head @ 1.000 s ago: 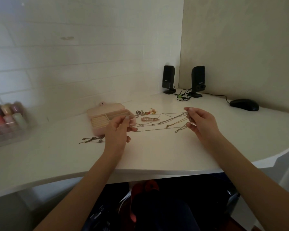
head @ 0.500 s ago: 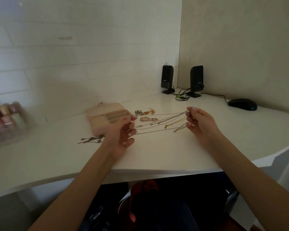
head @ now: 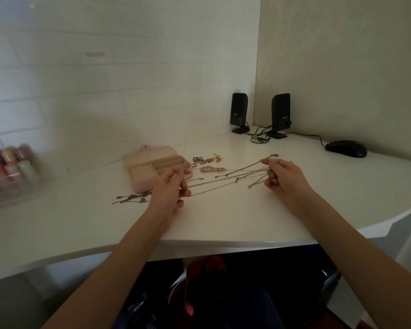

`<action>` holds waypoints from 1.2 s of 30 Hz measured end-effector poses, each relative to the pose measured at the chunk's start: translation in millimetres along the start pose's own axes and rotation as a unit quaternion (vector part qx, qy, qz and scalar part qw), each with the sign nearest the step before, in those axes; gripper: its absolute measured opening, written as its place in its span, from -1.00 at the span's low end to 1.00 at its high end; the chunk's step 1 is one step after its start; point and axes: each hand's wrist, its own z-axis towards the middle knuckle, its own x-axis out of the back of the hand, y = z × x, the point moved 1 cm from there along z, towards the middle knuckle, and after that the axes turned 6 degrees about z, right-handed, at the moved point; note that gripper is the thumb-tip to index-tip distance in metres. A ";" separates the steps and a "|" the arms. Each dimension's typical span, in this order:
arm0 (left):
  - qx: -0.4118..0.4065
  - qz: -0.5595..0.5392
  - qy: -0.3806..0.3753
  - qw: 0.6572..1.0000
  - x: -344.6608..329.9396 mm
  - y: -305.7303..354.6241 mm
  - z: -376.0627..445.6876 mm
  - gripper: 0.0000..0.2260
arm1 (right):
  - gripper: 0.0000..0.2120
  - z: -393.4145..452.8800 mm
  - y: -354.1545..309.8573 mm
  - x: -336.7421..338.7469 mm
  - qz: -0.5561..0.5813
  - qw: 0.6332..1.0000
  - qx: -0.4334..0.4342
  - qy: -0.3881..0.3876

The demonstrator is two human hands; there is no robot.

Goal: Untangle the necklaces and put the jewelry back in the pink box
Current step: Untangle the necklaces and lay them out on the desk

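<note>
Several thin necklace chains (head: pixel 226 180) stretch taut between my two hands just above the white desk (head: pixel 223 222). My left hand (head: pixel 170 191) pinches their left ends in front of the open pink box (head: pixel 156 168). My right hand (head: pixel 284 179) pinches the bunched right ends, where loose clasps hang down. The box's lid lies back and its cream compartments show. A pink bead bracelet (head: pixel 210 169) and small rings and charms (head: pixel 207 159) lie right of the box. Another dark chain (head: pixel 132 198) lies left of my left hand.
Two black speakers (head: pixel 259 115) with cables stand in the back corner. A black mouse (head: pixel 345 148) sits at the far right. A clear case of nail polish bottles (head: pixel 8 169) stands at the left. The desk's front edge curves close to me.
My left hand has drawn back toward me and slightly left, pulling the chains tighter. My right hand stays nearly where it was.
</note>
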 end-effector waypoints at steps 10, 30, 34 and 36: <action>-0.018 -0.038 0.023 0.999 8.3 -1.9 5.5 -0.79 | -0.75 -5.8 -0.9 -1.0 0.033 0.995 -0.070 -0.057; -0.034 0.007 0.028 0.999 6.9 -1.1 1.9 -0.81 | -0.76 -11.0 0.1 -0.7 -0.071 0.995 0.017 -0.064; -0.045 0.045 0.032 0.997 3.9 -0.6 -1.1 -0.83 | -0.78 -9.7 -3.9 2.5 0.044 0.997 0.002 -0.070; -0.049 0.050 0.031 0.997 3.1 -0.7 -1.5 -0.84 | -0.78 -10.3 -6.2 3.4 0.099 0.992 -0.008 -0.077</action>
